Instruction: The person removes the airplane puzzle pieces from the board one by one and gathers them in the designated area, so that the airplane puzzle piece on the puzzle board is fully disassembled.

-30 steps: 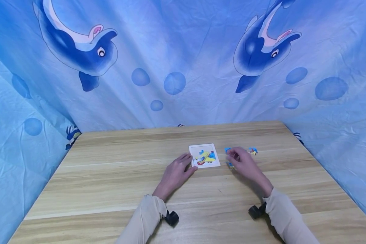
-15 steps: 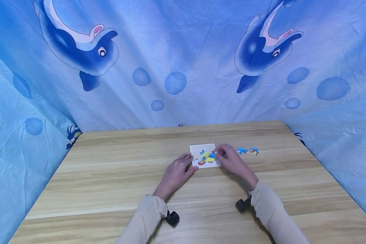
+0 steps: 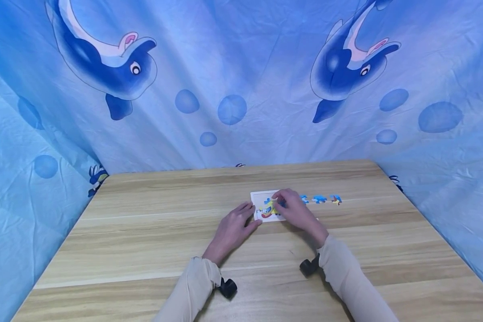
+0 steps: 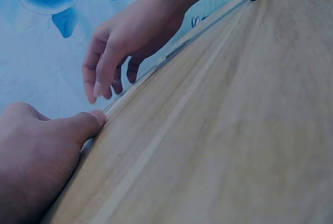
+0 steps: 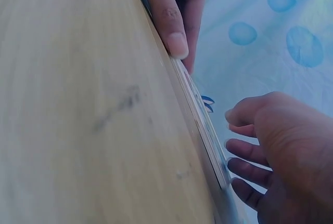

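A white-rimmed puzzle board (image 3: 261, 192) lies on the table with part of a yellow cartoon airplane (image 3: 267, 211) laid in it. My left hand (image 3: 231, 228) rests at the board's left side, its thumb (image 5: 177, 43) on the near edge in the right wrist view. Over the board's right half hovers my right hand (image 3: 293, 209), covering part of the picture. Its fingers (image 4: 106, 60) are loosely bent above the board in the left wrist view. Gaps show between the fingers in the right wrist view, and no piece is visible among them.
Blue jigsaw pieces (image 3: 319, 199) and a red-and-yellow one (image 3: 336, 199) lie in a row right of the board. Another blue piece (image 3: 304, 198) shows beside my right hand. Behind the wooden table (image 3: 165, 192) hangs a blue dolphin curtain (image 3: 265, 143).
My right hand has moved left from the loose pieces to over the board, uncovering pieces in the row. My left hand has stayed at the board's left side.
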`<state>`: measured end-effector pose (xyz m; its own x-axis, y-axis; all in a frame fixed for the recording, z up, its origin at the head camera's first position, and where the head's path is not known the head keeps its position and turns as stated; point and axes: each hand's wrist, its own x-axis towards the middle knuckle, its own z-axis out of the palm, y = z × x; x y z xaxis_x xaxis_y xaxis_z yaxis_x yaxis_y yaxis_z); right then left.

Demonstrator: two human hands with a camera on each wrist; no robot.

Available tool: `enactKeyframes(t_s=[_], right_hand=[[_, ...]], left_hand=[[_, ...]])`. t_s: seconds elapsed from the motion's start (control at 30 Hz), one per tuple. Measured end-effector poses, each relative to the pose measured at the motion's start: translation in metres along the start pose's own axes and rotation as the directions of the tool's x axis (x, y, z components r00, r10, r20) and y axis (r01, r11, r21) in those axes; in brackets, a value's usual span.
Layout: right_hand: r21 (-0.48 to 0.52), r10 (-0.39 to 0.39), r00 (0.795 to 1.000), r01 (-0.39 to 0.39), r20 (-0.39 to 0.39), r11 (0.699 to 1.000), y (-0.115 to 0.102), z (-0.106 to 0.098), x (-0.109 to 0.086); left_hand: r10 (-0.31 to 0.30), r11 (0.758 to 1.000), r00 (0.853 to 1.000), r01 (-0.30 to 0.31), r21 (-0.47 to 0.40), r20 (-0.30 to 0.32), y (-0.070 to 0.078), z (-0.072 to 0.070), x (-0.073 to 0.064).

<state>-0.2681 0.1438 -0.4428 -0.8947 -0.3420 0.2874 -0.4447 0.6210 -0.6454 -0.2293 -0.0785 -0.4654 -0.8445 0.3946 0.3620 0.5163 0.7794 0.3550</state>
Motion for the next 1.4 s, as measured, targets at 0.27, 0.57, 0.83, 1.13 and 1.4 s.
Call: enactKeyframes(t_s=[0.27, 0.57, 0.83, 1.13, 1.4], right_hand=[[-0.092, 0.007, 1.0, -0.006, 0.016, 0.996, -0.004, 0.006, 0.003], [-0.172, 0.007, 1.0, -0.003, 0.02, 0.985, -0.002, 0.01, 0.006], [-0.158, 0.034, 0.999, -0.029, 0.028, 0.987, -0.002, 0.012, 0.007], [-0.165, 0.031, 0.999, -0.028, 0.013, 0.986, -0.003, 0.013, 0.009], [-0.161, 0.03, 1.0, -0.028, 0.009, 0.987, -0.002, 0.014, 0.01]], left_hand=[[0.007, 1.0, 1.0, -0.007, 0.004, -0.002, -0.001, 0.001, 0.001], [0.023, 1.0, 1.0, -0.023, 0.014, -0.005, 0.0, 0.001, 0.001], [0.012, 1.0, 1.0, -0.012, 0.015, -0.015, 0.001, 0.001, 0.001], [0.019, 1.0, 0.999, -0.019, 0.017, -0.027, 0.0, 0.001, 0.001], [0.016, 1.0, 1.0, -0.016, 0.018, -0.024, 0.0, 0.001, 0.001]])
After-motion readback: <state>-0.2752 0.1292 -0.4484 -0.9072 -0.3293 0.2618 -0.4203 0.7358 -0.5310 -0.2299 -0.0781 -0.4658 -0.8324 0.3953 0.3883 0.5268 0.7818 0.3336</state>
